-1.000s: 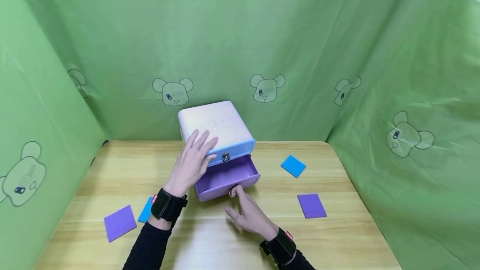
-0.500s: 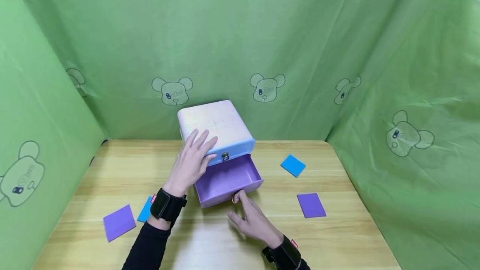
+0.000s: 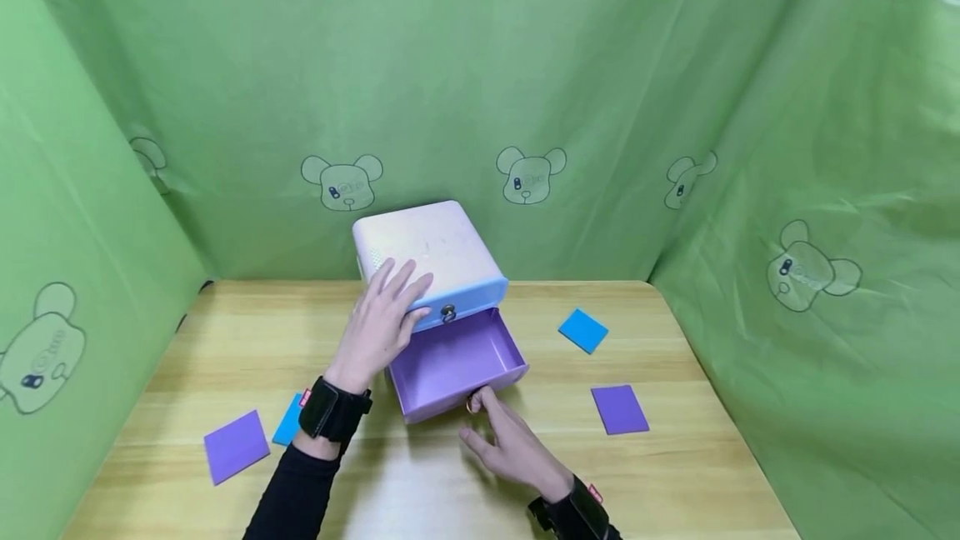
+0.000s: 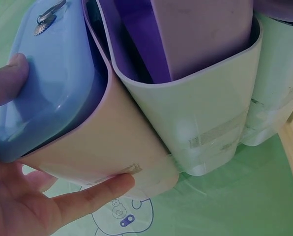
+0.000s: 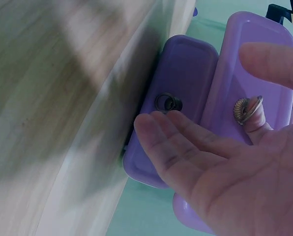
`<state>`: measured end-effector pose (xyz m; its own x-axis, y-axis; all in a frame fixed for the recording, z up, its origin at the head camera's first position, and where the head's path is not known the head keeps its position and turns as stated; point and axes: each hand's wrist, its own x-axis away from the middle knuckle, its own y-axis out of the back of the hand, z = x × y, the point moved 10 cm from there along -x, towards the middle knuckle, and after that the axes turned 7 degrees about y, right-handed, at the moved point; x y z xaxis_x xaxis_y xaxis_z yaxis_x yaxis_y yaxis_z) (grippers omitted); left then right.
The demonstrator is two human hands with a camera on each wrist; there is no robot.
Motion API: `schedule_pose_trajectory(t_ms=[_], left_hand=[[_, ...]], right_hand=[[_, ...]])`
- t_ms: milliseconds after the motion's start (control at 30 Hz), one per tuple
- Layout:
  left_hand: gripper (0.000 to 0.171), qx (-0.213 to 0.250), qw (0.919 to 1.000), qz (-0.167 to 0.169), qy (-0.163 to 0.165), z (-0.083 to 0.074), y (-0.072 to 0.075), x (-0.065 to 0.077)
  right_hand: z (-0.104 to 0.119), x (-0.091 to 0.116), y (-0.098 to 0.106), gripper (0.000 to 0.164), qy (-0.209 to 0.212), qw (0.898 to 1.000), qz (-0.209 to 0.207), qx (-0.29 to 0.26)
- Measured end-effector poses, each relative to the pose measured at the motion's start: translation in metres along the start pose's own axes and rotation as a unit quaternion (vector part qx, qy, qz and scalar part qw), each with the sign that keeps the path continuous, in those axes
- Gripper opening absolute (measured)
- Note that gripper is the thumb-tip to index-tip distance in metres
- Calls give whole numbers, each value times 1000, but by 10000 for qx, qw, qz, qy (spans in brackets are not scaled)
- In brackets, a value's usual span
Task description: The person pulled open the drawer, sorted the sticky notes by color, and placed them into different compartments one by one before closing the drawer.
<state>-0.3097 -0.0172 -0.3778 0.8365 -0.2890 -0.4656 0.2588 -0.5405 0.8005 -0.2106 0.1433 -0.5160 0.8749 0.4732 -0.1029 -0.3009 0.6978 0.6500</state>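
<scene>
One finger [image 5: 256, 123] of the right hand [image 3: 513, 442] hooks the pull [image 5: 240, 109], drawer [image 3: 455, 362] at eleven o'clock; left hand [image 3: 378, 325] rests straight-fingered on the box [image 3: 438, 244].

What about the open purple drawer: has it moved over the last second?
Yes: in the head view, the open purple drawer has slid farther out toward the near side, away from the blue drawer front.

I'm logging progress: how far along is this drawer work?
Done: the purple drawer stands open below the blue drawer. In hand: the right hand hooks its ring pull while the left hand rests on the cabinet. Remaining, probably: releasing the ring pull, then perhaps the coloured squares lying on the table.
</scene>
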Motion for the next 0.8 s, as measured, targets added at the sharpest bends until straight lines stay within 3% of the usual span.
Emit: schedule_pose_trajectory(t_ms=[333, 533, 800], left_hand=[[49, -30, 9999, -89, -38, -1, 2, 1], [50, -48, 9999, 47, 80, 2, -2, 3], [50, 11, 9999, -107, -32, -1, 2, 1]], right_hand=[[4, 5, 1, 20, 20, 10000, 12, 44], [6, 6, 4, 17, 46, 9999, 92, 104], [10, 4, 18, 13, 9, 9998, 179, 93]])
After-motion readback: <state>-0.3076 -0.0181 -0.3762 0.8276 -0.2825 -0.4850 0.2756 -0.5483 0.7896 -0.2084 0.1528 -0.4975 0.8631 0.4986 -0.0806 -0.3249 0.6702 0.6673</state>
